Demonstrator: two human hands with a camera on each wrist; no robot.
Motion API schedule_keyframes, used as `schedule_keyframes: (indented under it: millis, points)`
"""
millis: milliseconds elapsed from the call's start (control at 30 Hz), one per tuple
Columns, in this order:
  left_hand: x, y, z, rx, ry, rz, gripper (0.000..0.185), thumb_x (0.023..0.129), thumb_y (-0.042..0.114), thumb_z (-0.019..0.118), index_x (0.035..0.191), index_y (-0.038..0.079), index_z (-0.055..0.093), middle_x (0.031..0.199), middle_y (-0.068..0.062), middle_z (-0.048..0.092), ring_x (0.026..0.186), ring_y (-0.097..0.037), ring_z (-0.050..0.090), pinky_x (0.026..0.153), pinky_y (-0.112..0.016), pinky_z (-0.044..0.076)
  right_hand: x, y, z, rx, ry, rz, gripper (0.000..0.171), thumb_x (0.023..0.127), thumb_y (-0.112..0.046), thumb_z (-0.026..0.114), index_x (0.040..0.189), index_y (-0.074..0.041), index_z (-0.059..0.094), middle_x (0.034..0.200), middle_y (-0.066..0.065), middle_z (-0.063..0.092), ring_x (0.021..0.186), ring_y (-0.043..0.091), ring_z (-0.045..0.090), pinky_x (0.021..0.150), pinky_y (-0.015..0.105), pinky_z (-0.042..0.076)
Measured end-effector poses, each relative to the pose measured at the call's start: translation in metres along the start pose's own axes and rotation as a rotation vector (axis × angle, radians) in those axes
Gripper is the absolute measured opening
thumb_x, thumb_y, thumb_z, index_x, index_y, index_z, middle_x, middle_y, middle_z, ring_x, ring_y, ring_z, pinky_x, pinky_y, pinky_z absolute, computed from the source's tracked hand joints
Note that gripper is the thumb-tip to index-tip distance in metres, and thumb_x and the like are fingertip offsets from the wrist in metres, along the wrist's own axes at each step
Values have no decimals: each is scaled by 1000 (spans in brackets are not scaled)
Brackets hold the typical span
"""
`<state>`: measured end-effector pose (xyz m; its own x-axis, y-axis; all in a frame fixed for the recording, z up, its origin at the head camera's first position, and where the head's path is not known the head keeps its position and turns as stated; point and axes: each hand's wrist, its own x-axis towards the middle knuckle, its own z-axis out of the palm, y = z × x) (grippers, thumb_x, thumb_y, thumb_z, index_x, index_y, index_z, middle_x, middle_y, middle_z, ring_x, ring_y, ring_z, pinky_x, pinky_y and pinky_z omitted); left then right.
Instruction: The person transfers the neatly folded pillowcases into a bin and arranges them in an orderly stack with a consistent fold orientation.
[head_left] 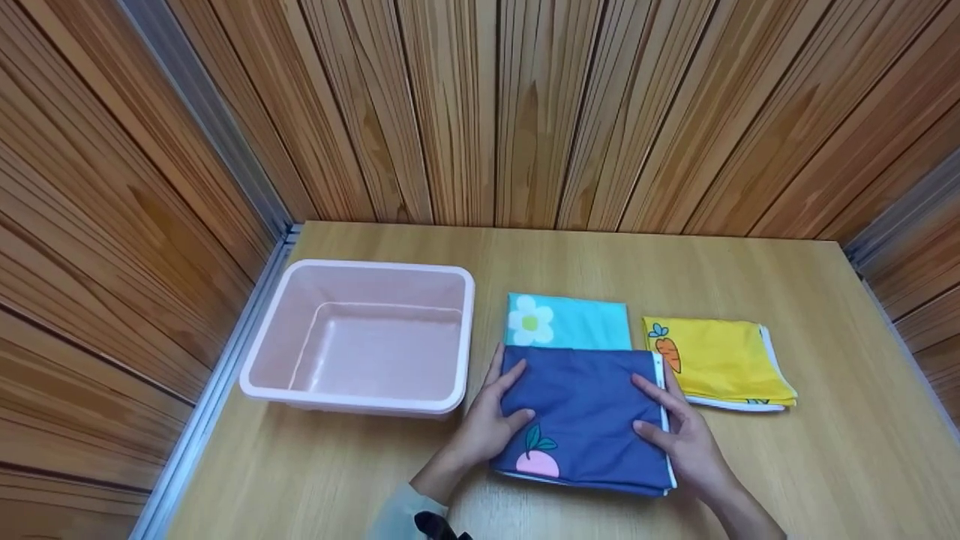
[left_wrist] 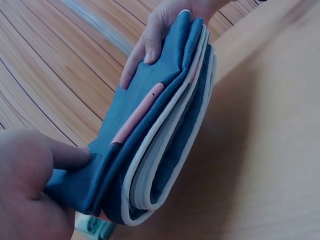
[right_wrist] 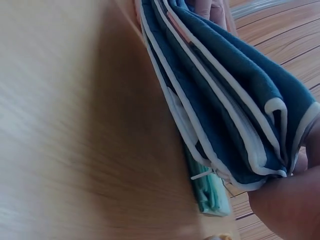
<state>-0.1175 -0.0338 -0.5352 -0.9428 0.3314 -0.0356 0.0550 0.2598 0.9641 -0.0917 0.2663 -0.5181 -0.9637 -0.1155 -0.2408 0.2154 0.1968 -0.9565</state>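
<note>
Both hands hold a folded navy blue cloth [head_left: 581, 405] with white edging and a pink fruit print near its lower left corner. My left hand [head_left: 487, 420] grips its left side, thumb on top. On the right side, my right hand [head_left: 686, 431] grips it the same way. Both wrist views show the cloth's several folded layers raised off the table, with a shadow below. Behind it lies a folded turquoise cloth [head_left: 585, 322] with a white flower, its near part hidden by the navy one. To the right rests a folded yellow cloth [head_left: 716, 360] with a carrot print.
A pale pink plastic basin [head_left: 247, 382] stands at the left on the wooden table [head_left: 360, 480], with nothing inside. Wood-plank walls [head_left: 532, 112] close off the back and sides. A metal rail [head_left: 214, 397] runs along the table's left edge.
</note>
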Motion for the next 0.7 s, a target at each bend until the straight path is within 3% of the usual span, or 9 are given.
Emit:
schedule_keyframes:
  millis: [67,267,533,700]
  points:
    - [1,5,-1,-6,-1,-4,67,97,2,66,157,8,38,172,-3,-3,156,-35,-1,122,-50,18,0,-3,-2,6,-5,6,64,97,2,63,156,-9,41,170,-2,-18,153,18,-21,123,35,-2]
    - [5,18,-2,-4,-5,-14,68,97,3,67,158,9,37,172,-3,-2,156,-34,0,121,-51,21,-1,-12,-8,39,-13,-21,67,97,-4,67,157,-7,38,169,-6,-18,153,18,-20,117,13,15]
    - [6,32,-4,37,3,23,67,97,2,67,157,5,37,172,-6,-1,156,-36,3,122,-51,20,-3,-22,-11,91,-34,-62,65,97,1,64,156,0,36,170,-2,-15,154,22,-17,118,13,14]
    - [7,39,-7,28,0,1,67,97,4,67,157,6,37,172,-6,-1,156,-36,3,122,-52,20,-4,-31,-13,104,-30,-51,64,98,3,61,156,0,35,170,1,-15,155,23,-16,120,19,12]
